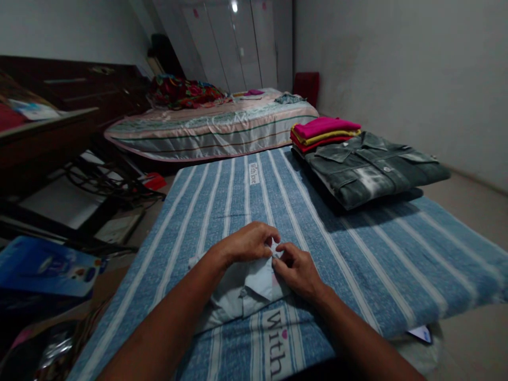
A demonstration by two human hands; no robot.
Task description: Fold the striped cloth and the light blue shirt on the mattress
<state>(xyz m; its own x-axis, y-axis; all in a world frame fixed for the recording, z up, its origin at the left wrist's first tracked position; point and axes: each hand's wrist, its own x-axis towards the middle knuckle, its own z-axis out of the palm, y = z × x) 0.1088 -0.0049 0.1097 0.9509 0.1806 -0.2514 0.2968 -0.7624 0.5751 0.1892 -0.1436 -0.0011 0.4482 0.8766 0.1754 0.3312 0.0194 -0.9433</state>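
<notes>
A pale, crumpled shirt (260, 283) lies on the blue striped cloth (206, 209) in front of me, a collar-like flap showing on it. My left hand (254, 242) reaches over from the left, thumb and forefinger pinched on the shirt's upper edge. Opposite it, my right hand (297, 267) pinches the same spot from the right. The fingertips of both hands nearly meet there. Whatever small part of the shirt sits between them is too small to make out. My left forearm covers some of the fabric.
At the right of the cloth lies a folded dark green denim jacket (369, 169), beside a stack of folded pink, yellow and red clothes (325, 132). Behind stands a bed (222, 127) with a satin cover. Left are a dark desk (43, 132) and a blue box (47, 270).
</notes>
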